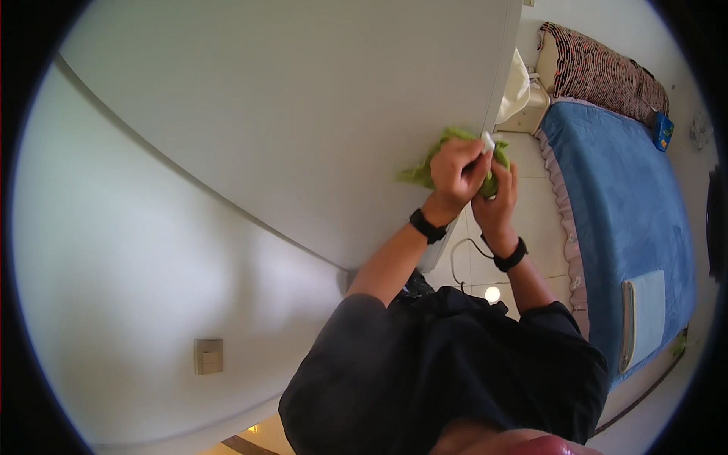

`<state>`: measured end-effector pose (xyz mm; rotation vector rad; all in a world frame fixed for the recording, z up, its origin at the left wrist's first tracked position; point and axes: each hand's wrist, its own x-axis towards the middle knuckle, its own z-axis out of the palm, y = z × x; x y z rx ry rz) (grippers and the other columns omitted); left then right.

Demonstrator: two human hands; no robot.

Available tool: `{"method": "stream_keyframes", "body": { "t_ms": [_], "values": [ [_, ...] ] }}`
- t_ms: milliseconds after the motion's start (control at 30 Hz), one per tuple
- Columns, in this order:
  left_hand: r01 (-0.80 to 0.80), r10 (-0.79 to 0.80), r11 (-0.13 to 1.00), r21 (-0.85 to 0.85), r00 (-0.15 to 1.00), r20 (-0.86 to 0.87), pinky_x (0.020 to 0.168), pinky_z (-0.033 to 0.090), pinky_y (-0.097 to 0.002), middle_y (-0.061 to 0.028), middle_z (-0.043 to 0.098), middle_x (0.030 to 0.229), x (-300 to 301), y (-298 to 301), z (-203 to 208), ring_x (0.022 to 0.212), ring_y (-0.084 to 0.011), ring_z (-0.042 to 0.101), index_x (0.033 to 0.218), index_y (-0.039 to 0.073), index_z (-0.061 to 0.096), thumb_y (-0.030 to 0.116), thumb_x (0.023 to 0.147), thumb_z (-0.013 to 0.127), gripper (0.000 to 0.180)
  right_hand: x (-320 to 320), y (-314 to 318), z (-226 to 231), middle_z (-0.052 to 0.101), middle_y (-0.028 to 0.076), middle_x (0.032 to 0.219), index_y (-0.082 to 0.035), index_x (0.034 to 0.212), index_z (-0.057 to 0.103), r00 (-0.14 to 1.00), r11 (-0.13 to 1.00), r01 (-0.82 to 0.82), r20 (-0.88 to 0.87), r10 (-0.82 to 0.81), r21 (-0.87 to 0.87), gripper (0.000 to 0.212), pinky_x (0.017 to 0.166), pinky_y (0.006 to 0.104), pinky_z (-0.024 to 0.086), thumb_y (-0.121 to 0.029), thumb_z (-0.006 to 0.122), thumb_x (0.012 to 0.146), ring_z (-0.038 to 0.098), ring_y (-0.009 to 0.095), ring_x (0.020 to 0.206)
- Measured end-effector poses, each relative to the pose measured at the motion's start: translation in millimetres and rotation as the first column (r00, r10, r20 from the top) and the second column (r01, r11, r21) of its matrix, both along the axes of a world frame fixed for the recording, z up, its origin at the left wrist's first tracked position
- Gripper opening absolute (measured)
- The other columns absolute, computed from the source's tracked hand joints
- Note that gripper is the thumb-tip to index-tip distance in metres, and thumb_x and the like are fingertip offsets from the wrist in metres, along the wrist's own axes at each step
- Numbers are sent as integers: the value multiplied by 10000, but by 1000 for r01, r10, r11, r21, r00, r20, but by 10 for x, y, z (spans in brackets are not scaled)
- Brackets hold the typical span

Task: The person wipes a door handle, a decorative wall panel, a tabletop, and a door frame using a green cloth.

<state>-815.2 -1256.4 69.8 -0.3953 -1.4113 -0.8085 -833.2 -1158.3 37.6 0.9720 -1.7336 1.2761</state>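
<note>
Both arms reach up to the right edge of a large pale door-like panel (318, 98). My left hand (453, 168) is closed, its fingers bunched against a crumpled green cloth (417, 175) that spreads out behind it. Just right of it, and a little lower, my right hand (497, 205) grips another part of the same cloth, fingers curled. A small whitish piece (487, 142) shows between the hands at the panel's edge; its kind is unclear. Each wrist wears a black band.
Right of the panel stands a bed with a blue cover (622, 205), a patterned pillow (603, 76) and a folded pale blue cloth (644, 315). A bedside cabinet (525, 117) is by its head. A cable (455, 258) hangs below my hands. A wall switch (208, 356) is lower left.
</note>
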Motion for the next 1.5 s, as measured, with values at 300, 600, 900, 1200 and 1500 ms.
{"method": "stream_keyframes", "body": {
  "t_ms": [300,600,900,1200,1500],
  "values": [
    [-80,86,986,-146,996,33,487,469,-308,-97,634,809,-37,90,294,588,-228,588,1005,39,547,5,749,722,312,-222,91,160,567,198,1021,-3,1066,536,987,994,-105,-123,102,-21,400,756,407,466,51,677,696,539,369,889],
    [-156,154,987,-31,986,-58,517,481,-307,-91,631,821,76,-34,58,621,-232,608,972,49,548,-6,734,727,303,-69,-96,-134,545,188,1058,-31,1110,528,993,994,-100,-72,96,-47,442,803,425,444,-2,720,714,522,369,942],
    [-387,325,861,330,918,227,567,503,-279,-107,621,856,1233,-661,-624,676,-212,625,945,20,567,-36,765,688,224,856,-851,-434,527,169,993,-39,1119,544,791,829,-553,367,490,87,506,771,399,454,113,588,639,528,379,907],
    [-863,851,499,81,505,142,672,496,-303,-126,595,897,3499,-1230,-234,762,-203,581,983,15,532,-50,777,649,246,2548,-2099,31,552,150,1113,-72,1133,585,183,189,-982,130,974,-32,533,816,367,472,85,696,636,551,335,996],
    [-987,992,-25,161,-4,130,692,540,-324,-146,509,958,4473,-1706,-128,760,-203,558,1023,-36,438,-34,837,557,220,3839,-2960,-49,508,160,1170,-74,1170,571,-33,-48,-990,116,993,135,481,899,377,457,-37,709,711,506,330,1099]
  ]
}}
